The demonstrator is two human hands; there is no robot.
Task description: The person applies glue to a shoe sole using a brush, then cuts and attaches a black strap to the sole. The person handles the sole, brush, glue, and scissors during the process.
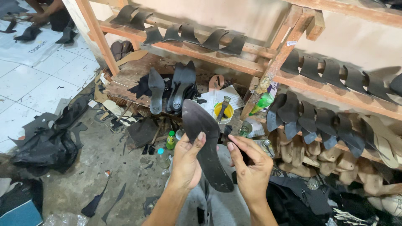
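Note:
My left hand (186,161) grips a long dark shoe sole (204,142) held upright, thumb across its front face. My right hand (250,165) sits at the sole's right edge, fingers curled toward it and touching its lower side. The sole's pointed toe end reaches up toward a yellow glue can (223,112) with a brush standing in it. My grey trousers show below both hands.
Wooden racks (234,62) hold several dark curved sole pieces. More soles (180,86) lie stacked on a low wooden board. Wooden shoe lasts (335,161) pile at the right. Small bottles (170,140), black scraps and a black bag (46,146) litter the floor. Another person (46,14) sits far left.

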